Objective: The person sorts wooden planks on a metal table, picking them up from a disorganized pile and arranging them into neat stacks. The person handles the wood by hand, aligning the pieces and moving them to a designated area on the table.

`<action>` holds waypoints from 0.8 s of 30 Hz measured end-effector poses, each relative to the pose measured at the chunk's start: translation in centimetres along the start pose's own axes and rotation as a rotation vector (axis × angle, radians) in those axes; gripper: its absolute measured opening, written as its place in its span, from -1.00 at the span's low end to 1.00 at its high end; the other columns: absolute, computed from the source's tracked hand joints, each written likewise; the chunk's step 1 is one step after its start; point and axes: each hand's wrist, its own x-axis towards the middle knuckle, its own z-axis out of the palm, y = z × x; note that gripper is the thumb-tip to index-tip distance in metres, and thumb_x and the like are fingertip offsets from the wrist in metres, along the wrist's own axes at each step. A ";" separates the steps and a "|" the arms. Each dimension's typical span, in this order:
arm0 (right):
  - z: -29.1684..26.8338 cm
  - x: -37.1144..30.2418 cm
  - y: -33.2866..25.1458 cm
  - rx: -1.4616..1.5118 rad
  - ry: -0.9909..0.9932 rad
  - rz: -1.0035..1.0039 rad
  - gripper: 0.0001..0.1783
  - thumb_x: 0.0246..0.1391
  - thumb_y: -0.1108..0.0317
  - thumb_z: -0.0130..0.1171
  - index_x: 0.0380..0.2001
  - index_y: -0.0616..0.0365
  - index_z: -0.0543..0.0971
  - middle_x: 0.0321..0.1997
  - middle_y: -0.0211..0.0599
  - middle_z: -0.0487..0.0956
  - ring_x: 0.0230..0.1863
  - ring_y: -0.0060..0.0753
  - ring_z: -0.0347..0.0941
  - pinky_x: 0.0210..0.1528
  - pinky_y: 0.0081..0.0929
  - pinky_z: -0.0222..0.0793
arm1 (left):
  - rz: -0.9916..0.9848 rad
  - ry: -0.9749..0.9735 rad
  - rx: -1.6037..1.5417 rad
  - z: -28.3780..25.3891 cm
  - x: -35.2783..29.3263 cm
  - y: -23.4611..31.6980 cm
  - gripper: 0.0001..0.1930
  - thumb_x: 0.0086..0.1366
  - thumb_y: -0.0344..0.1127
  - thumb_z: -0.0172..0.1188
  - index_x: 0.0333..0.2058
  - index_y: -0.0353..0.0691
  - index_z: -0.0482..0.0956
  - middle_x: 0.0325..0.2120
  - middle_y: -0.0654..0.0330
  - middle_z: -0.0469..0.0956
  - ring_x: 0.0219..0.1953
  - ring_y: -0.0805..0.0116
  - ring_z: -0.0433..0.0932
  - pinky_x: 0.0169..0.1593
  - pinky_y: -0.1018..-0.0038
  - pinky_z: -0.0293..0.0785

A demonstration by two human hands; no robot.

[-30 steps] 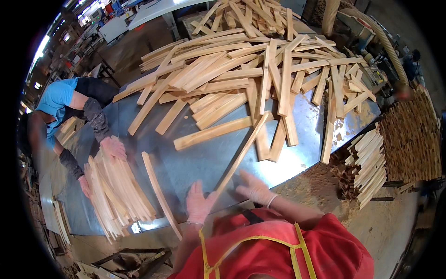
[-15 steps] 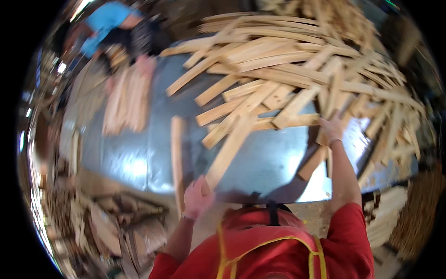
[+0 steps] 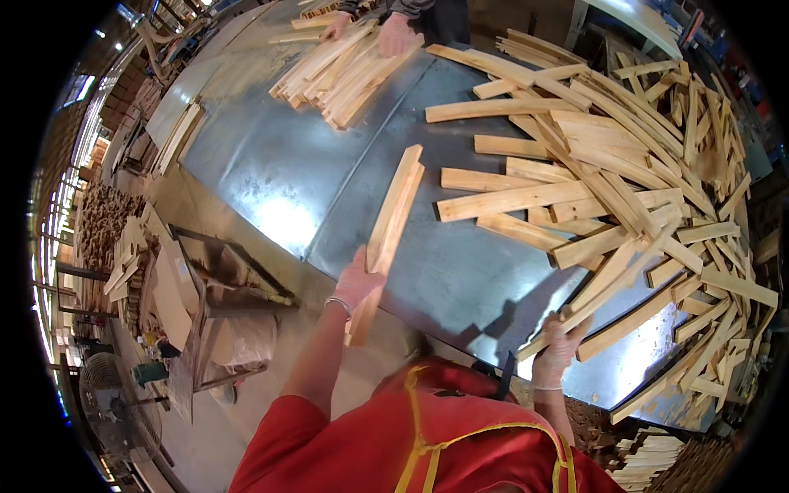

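Observation:
My left hand (image 3: 359,279) is closed around what look like two wooden slats (image 3: 393,218) laid side by side. They slant up over the table's near edge, their lower ends below the hand. At the right, my right hand (image 3: 557,349) grips the near end of another wooden slat (image 3: 604,289), whose far end lies over the heap of loose slats (image 3: 575,197). Both hands seem to wear thin pinkish gloves with pale cuffs.
A grey metal-topped table (image 3: 345,197) spans the view. Across it, a co-worker's gloved hands (image 3: 396,37) rest on a bunch of slats (image 3: 345,78). A metal-framed stand (image 3: 205,312) is at the lower left, with a fan (image 3: 107,378) beyond it.
My right hand has come back from the heap toward me, now gripping a slat's end. The slats in my left hand now lie together. The whole view has turned.

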 end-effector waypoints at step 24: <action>27.7 -8.6 12.5 -1.127 -1.606 0.278 -0.18 0.14 -0.12 0.23 0.23 0.38 0.49 0.09 0.26 0.68 0.14 0.24 0.64 0.21 -0.04 0.51 | 0.294 0.192 0.435 -3.3 -0.5 2.0 -0.17 0.15 -0.07 0.38 0.39 -0.12 0.30 0.12 -0.14 0.54 0.14 -0.25 0.57 0.19 -0.03 0.53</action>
